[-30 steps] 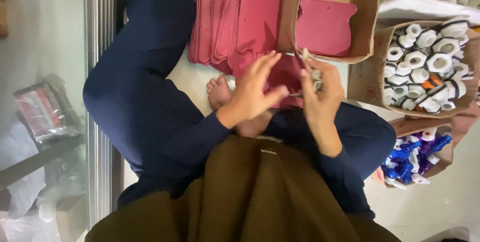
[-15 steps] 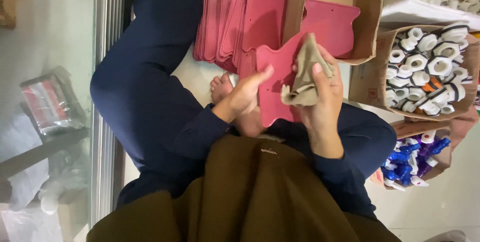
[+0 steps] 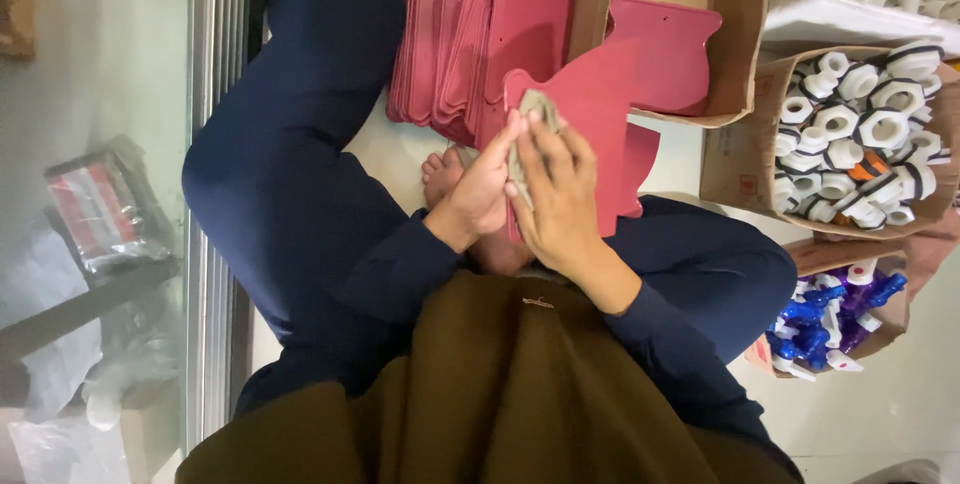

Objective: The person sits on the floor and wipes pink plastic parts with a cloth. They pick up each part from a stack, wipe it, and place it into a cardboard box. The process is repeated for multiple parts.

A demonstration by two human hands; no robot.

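I sit cross-legged on a white tiled floor in dark blue trousers and a brown top. My left hand (image 3: 483, 187) grips the near edge of a pink flat plastic piece (image 3: 598, 114) held up on edge over my lap. My right hand (image 3: 562, 199) presses a crumpled grey-beige cloth (image 3: 531, 122) against that piece's face. My bare foot (image 3: 440, 173) shows just left of the hands. Behind the hands, a row of several matching pink pieces (image 3: 450, 59) stands on the floor.
An open cardboard box (image 3: 730, 54) holds another pink piece. To the right, one carton (image 3: 725, 169) is full of white plastic caps (image 3: 860, 129), and a lower box holds blue and purple spray heads (image 3: 835, 319). A glass pane with a metal frame (image 3: 210, 194) runs along the left.
The pink piece has been lifted and turned more upright. My right hand brought the cloth from beside it onto its face, and my left hand shifted up to its edge.
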